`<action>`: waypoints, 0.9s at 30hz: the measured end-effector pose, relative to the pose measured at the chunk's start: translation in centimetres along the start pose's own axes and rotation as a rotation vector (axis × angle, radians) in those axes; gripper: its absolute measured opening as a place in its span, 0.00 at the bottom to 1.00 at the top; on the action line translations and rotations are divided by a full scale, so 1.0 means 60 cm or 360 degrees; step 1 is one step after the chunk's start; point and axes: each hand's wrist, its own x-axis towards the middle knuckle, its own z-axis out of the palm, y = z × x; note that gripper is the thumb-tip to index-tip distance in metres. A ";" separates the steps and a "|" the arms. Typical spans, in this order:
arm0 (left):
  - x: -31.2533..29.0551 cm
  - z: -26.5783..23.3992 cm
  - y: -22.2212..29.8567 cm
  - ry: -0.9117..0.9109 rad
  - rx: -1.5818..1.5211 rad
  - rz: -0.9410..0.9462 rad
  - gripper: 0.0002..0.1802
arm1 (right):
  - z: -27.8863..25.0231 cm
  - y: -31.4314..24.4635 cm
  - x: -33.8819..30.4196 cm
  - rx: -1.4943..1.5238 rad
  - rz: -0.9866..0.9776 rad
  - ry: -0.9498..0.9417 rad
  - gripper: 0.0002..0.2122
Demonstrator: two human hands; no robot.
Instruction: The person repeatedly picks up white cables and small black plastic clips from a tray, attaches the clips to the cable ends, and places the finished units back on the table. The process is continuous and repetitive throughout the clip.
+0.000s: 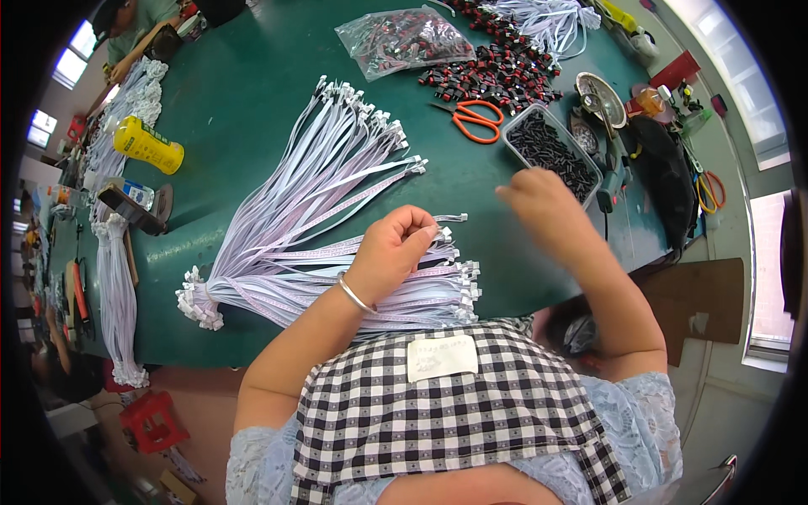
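Observation:
A bundle of white flat cables (278, 185) with small white connectors at their ends fans out across the green table, gathered at its left end. Over the lower part of the fan, my left hand (389, 252) is closed in a pinch on a flat cable. One connector end (459, 218) sticks out to the right just past those fingers. My right hand (543, 206) is raised at the near edge of a clear plastic box of small black parts (551, 151). Its fingers are curled together, and anything in them is hidden.
Orange-handled scissors (476, 122) lie left of the box. Beyond are a pile of black-and-red parts (497, 80) and a clear bag (404, 42). A yellow bottle (149, 146), a dark stand (130, 208) and another cable bundle (116, 295) are at left. A metal bowl (602, 97) sits right.

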 end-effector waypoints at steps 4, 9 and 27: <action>0.001 0.000 -0.002 -0.0011 -0.0026 -0.0011 0.05 | 0.035 -0.036 -0.013 -0.0360 -0.0224 -0.0483 0.06; 0.001 0.002 0.001 -0.0015 -0.0041 0.0055 0.06 | 0.046 -0.041 -0.021 -0.0069 -0.0126 -0.0196 0.07; 0.002 0.005 -0.003 0.0052 0.0085 0.0063 0.04 | 0.060 -0.112 0.012 0.2430 0.1274 0.0264 0.06</action>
